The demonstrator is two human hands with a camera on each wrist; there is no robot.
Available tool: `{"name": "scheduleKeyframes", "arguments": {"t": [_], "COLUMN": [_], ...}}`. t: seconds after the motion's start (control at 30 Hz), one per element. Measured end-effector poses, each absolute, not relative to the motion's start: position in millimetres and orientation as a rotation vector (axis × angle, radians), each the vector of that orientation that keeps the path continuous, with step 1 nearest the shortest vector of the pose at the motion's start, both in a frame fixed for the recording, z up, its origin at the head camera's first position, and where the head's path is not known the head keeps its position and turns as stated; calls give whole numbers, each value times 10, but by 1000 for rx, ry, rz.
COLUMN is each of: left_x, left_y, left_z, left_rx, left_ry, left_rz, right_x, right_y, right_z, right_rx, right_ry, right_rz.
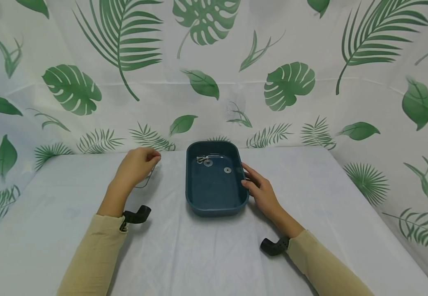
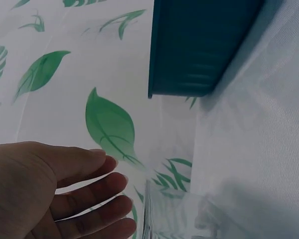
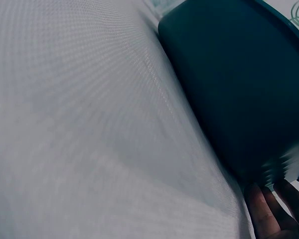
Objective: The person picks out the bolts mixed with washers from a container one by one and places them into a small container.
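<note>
A dark blue rectangular bin [image 1: 215, 211] stands on the white-covered table in the head view. Inside it, toward the far end, lie a few small metal screws [image 1: 202, 159] and two washers [image 1: 227, 170]. My right hand [image 1: 260, 191] holds the bin's right side, thumb at the rim and fingers [image 3: 263, 211] against the outer wall. Left of the bin, my left hand [image 1: 136, 166] hovers over a clear, thin-edged container [image 1: 145, 181], which it partly covers. In the left wrist view its fingers are loosely bent, and nothing shows between them. The container's clear wall [image 2: 148, 211] stands just beyond its fingertips.
A white cloth [image 1: 206, 255] covers the table. Behind it hangs a white curtain [image 1: 236, 90] printed with green leaves, meeting the table's back edge close behind the bin. Black camera mounts [image 1: 138, 214] are strapped at both wrists and stick out inward.
</note>
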State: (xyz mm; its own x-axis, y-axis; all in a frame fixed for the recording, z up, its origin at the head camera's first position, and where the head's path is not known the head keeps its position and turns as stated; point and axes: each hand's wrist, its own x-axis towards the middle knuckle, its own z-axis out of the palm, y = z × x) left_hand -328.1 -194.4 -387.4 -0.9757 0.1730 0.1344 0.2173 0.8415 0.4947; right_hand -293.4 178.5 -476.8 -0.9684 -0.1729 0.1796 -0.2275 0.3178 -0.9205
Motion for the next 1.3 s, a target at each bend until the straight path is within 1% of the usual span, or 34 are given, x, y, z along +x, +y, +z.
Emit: {"name": "scheduleKeyframes", "arguments": {"t": [0.7, 1.3], "left_x": [-3282, -3272], "left_y": [-1895, -1868], "left_z": [-3880, -3890], "left_rx": [-373, -367], "left_ry": [-2920, -2934], "left_rz": [-802, -798], "right_x": [-2950, -2947], "right_y": [1781, 1785], "right_z": [-4763, -4773], "right_rx": [373, 383], "right_ry": [-2513, -2512], "right_rz": [1781, 1774]}}
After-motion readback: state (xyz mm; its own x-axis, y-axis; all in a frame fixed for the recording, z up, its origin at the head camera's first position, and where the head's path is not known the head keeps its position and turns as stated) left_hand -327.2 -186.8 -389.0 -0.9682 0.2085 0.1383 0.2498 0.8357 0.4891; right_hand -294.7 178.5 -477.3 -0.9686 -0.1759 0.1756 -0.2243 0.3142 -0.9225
